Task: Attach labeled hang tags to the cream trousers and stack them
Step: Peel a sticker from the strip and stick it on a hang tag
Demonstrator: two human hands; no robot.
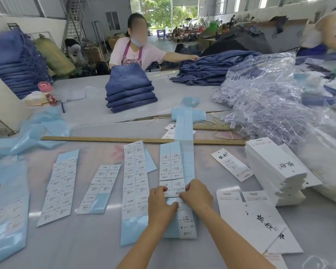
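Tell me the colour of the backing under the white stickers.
Light blue backing sheet, clearest in the head view.

A wooden ruler (113,139) lies across the table (97,249). Folded blue jeans (130,94) are stacked beyond it, near a clear plastic bag (270,98)

Label sheets (134,183) lie side by side on the desk (97,239). A ruler (105,139) lies behind them. The hang tag stack (275,171) sits right.

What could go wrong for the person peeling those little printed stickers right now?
The sticker pinched between the left hand and right hand might tear or crease as it lifts from the blue backing strip. With several similar label sheets lying side by side, a label could also end up on the wrong hang tag.
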